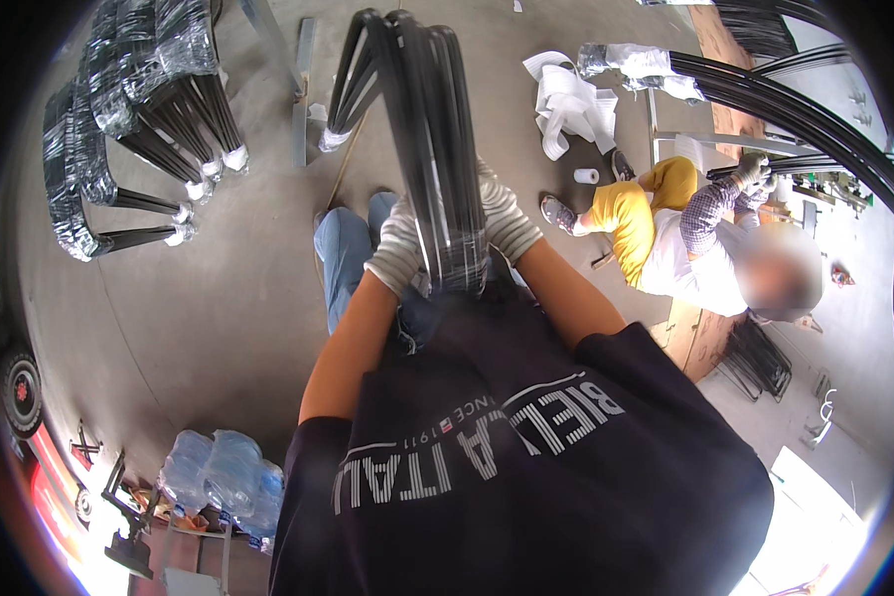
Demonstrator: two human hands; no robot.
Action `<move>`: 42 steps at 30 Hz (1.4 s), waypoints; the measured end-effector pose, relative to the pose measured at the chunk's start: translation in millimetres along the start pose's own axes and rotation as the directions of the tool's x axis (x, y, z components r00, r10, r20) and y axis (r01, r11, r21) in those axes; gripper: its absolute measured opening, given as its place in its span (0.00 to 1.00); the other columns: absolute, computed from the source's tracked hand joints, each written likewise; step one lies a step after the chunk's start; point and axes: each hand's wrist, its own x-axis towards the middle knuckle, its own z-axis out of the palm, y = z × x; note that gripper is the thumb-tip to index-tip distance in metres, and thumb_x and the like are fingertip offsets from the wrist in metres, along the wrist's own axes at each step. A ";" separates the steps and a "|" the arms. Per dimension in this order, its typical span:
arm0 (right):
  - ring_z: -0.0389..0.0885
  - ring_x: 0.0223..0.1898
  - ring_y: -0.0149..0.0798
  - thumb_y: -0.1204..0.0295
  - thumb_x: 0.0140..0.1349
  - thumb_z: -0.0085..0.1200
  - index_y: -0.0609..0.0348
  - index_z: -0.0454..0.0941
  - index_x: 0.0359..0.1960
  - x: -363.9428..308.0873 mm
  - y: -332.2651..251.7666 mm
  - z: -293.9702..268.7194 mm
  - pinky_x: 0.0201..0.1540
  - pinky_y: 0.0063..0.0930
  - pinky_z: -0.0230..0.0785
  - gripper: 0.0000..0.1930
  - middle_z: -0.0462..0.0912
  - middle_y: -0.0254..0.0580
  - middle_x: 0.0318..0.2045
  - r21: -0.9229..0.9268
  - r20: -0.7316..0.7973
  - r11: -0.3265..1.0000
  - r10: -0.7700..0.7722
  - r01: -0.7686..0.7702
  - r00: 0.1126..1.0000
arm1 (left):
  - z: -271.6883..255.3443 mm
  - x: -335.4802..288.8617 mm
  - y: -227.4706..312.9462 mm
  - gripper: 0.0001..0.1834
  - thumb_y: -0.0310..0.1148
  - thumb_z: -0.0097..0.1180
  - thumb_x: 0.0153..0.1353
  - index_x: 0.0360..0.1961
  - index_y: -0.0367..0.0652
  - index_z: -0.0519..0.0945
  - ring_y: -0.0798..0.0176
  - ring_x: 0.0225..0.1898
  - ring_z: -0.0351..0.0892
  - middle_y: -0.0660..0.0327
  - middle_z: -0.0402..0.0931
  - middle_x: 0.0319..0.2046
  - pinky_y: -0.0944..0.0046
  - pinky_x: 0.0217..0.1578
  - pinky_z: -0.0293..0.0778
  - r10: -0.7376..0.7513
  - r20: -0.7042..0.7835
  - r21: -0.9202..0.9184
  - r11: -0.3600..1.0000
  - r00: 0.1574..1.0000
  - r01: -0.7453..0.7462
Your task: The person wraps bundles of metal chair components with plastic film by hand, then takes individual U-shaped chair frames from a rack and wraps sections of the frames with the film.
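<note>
I hold a bundle of long black bent metal tubes (417, 109) upright in front of me. Both hands wear grey knit gloves. My left hand (399, 248) grips the bundle's lower part from the left. My right hand (505, 221) grips it from the right, at about the same height. The bundle's far end (336, 134) is wrapped in clear plastic and white foam and reaches toward the concrete floor. The lower ends of the tubes are hidden between my gloves and my dark shirt.
Wrapped bundles of black tubes (119, 129) lie on the floor at the left. White foam sheets (566, 104) lie at the upper right. A seated person (666, 233) in yellow trousers handles curved black tubes (795, 109). Water bottles (223, 477) stand at the lower left.
</note>
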 end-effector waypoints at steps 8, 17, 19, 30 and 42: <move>0.79 0.32 0.34 0.65 0.40 0.68 0.64 0.71 0.40 -49.1 -157.3 72.9 0.35 0.26 0.72 0.26 0.80 0.42 0.31 -0.594 -0.081 0.801 0.028 -0.071 0.996 | -13.8 -33.7 59.9 0.19 0.35 0.40 0.62 0.52 0.38 0.68 0.59 0.47 0.73 0.55 0.69 0.51 0.62 0.47 0.71 -0.246 -0.029 -0.100 0.965 0.969 0.242; 0.79 0.27 0.38 0.63 0.43 0.60 0.62 0.75 0.30 -56.0 -152.2 196.6 0.32 0.29 0.71 0.16 0.80 0.42 0.25 -0.880 -0.002 0.476 0.020 -0.011 1.000 | -115.4 -88.9 216.0 0.51 0.66 0.50 0.48 0.60 0.33 0.55 0.61 0.52 0.67 0.54 0.65 0.53 0.61 0.56 0.60 -0.362 -0.208 -0.825 0.565 0.909 0.036; 0.79 0.29 0.43 0.57 0.47 0.55 0.59 0.76 0.30 -58.2 -131.3 230.5 0.36 0.34 0.70 0.17 0.79 0.43 0.27 -0.964 0.113 0.240 -0.013 0.113 0.994 | -123.7 -97.0 229.8 0.45 0.60 0.47 0.55 0.61 0.33 0.54 0.58 0.58 0.61 0.54 0.61 0.57 0.59 0.59 0.57 -0.320 -0.292 -0.823 0.564 0.901 -0.066; 0.77 0.37 0.31 0.64 0.59 0.51 0.59 0.74 0.37 75.0 -61.5 103.8 0.41 0.19 0.69 0.11 0.80 0.41 0.35 -0.586 -0.520 0.545 0.316 -0.600 0.794 | -129.7 -90.4 80.9 0.36 0.43 0.67 0.42 0.49 0.36 0.66 0.51 0.43 0.73 0.52 0.71 0.42 0.52 0.46 0.73 -0.633 0.000 -0.990 -0.111 0.775 -0.091; 0.77 0.38 0.41 0.63 0.35 0.69 0.58 0.75 0.38 50.3 -70.2 76.7 0.44 0.33 0.69 0.26 0.79 0.44 0.36 -0.623 -0.247 0.730 0.156 -0.280 0.956 | -70.1 -3.5 16.4 0.21 0.45 0.45 0.60 0.42 0.36 0.74 0.63 0.35 0.74 0.56 0.75 0.35 0.64 0.39 0.71 -0.313 -0.220 -0.416 0.887 0.924 0.201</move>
